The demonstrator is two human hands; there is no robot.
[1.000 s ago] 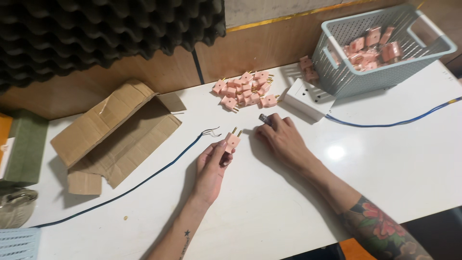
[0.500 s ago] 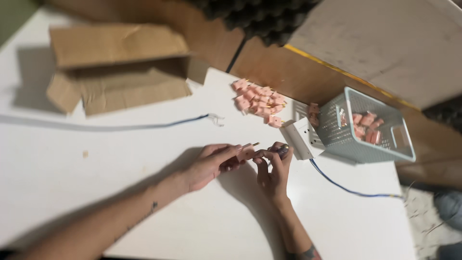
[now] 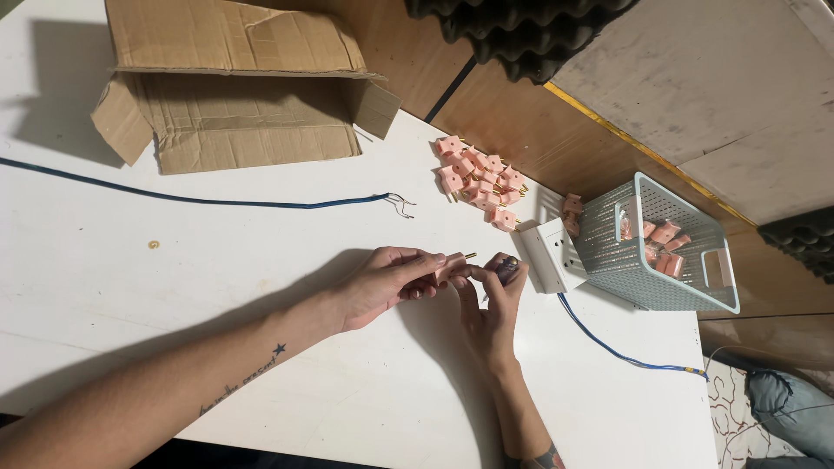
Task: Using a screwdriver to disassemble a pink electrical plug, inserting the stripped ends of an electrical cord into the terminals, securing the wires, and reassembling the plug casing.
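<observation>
2 hands: left hand (image 3: 382, 285) fingers pinching 1 pink plug (image 3: 450, 265), right hand (image 3: 488, 300) gripping dark tool (image 3: 506, 270).

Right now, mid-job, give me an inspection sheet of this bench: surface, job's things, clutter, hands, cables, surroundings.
Surface: white table, with one small brownish spot.
Job's things: one pink plug with brass pins, pinched between both hands; a dark small tool in the right hand.
Clutter: opened cardboard box; heap of pink plugs; tipped grey basket holding more plugs; white socket box.
Hands: left hand grips the plug body; right hand meets it at the plug.
Cables: blue cable with bare stripped end; second blue cable running from the socket box.
Surroundings: brown wooden wall; dark foam panels.
</observation>
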